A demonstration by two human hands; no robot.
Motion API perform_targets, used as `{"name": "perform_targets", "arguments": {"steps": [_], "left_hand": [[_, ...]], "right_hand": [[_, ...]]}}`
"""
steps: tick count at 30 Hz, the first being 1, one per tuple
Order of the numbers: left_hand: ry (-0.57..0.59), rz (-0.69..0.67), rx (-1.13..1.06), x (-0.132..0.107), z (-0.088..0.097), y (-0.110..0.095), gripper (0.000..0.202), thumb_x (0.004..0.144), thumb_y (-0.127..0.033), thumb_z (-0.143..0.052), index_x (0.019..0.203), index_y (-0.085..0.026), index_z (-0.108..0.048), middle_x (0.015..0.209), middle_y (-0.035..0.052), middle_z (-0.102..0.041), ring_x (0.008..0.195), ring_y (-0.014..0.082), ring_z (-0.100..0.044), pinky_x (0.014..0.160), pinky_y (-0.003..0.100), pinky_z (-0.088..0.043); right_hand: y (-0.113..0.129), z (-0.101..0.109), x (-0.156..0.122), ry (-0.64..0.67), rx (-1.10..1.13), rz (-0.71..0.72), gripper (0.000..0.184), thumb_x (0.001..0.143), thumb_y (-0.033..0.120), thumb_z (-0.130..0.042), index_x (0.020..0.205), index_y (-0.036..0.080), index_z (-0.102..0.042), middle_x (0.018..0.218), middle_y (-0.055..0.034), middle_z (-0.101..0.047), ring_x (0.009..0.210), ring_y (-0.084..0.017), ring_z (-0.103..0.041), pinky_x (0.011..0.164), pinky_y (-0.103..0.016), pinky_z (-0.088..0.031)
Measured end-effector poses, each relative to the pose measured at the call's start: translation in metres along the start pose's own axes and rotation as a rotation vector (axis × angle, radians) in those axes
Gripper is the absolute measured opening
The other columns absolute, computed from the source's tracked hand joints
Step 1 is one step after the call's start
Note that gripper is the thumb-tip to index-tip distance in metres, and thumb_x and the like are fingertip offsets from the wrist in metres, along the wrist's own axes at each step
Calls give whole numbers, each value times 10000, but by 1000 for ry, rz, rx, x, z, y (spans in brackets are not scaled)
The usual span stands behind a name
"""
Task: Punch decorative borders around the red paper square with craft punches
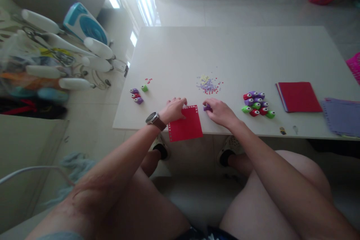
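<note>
A square sheet of red paper (186,126) lies at the table's front edge and juts past it. Small holes are punched along its left and top edges. My left hand (174,109), with a watch at the wrist, rests over the sheet's upper left corner, thumb and forefinger apart. Just right of the sheet, the fingers of my right hand (221,111) close around a small purple craft punch (207,107) on the table. Behind it lies a pile of punched paper confetti (207,84), yellow, purple and red.
Several coloured punches (256,104) are grouped at the right; a smaller group (137,96) stands left, near a green punch (144,88) and red confetti (148,80). Further right are a red paper stack (299,96) and purple sheets (341,116). A white appliance (86,22) stands beyond the table's left side.
</note>
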State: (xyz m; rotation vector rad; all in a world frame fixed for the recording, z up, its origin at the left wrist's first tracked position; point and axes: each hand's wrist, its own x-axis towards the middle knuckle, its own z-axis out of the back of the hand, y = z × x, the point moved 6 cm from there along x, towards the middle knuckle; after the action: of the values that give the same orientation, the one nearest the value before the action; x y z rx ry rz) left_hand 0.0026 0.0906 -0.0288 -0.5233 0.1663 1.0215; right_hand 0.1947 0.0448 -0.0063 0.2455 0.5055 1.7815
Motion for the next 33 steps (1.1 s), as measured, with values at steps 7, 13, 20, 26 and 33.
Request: {"name": "perform_targets", "arguments": {"steps": [7, 13, 20, 26, 33], "left_hand": [[-5, -96, -50, 3, 2, -5, 380, 713, -214, -784, 1069, -183, -656, 1192, 116, -634, 1024, 265, -633, 901, 360, -512], [1, -164, -63, 3, 1, -10, 287, 827, -133, -631, 1107, -198, -632, 1063, 71, -723, 991, 243, -659, 857, 327, -501], [-7, -170, -118, 2, 1, -9, 409, 858, -139, -601, 1260, -215, -598, 1070, 69, -750, 984, 243, -688, 833, 325, -513], [-13, -159, -111, 3, 1, -9, 449, 864, -153, -594, 1307, -221, -586, 1091, 80, -755, 1010, 258, -697, 864, 351, -525], [-10, -142, -115, 2, 2, -9, 462, 870, -162, -592, 1326, -232, -577, 1129, 88, -754, 1042, 266, -696, 882, 362, -529]], "right_hand": [[4, -1, -2, 16, -40, -1, 231, 868, 108, -564, 1040, 238, -647, 1049, -74, -721, 890, -234, -637, 736, -311, -403], [5, -2, -1, 5, -28, 26, 181, 852, 114, -568, 984, 230, -610, 1002, -70, -695, 864, -228, -616, 723, -310, -387], [7, -2, -2, 0, 2, 29, 178, 833, 104, -563, 959, 226, -595, 982, -67, -682, 851, -224, -606, 726, -311, -387], [6, -3, -1, -3, 18, 30, 157, 837, 109, -570, 941, 226, -583, 967, -66, -673, 849, -225, -604, 741, -314, -401], [7, -1, -1, 5, 23, 31, 156, 835, 103, -565, 927, 229, -578, 971, -66, -671, 857, -228, -605, 753, -317, -414]]}}
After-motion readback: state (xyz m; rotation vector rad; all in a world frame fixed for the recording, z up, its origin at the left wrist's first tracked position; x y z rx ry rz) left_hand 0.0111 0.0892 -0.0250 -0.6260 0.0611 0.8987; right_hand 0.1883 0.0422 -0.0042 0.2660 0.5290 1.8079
